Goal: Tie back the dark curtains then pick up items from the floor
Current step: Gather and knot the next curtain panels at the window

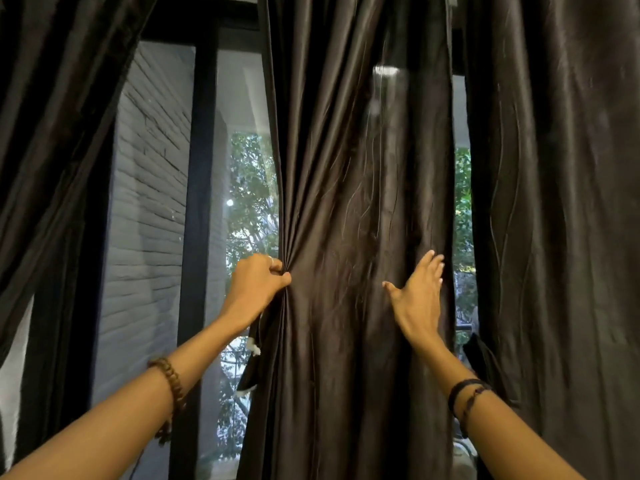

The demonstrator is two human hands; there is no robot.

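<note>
Three dark, glossy curtains hang; left hand fingers pinch the middle curtain's edge, right hand fingers spread flat on it.

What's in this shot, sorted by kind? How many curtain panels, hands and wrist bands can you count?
Curtain panels: 3, left, middle, right
Hands: 2, left hand gripping the middle panel's edge, right hand flat against it
Wrist bands: 2, a beaded bracelet on the left wrist, a dark cord band on the right
Total: 7
</note>
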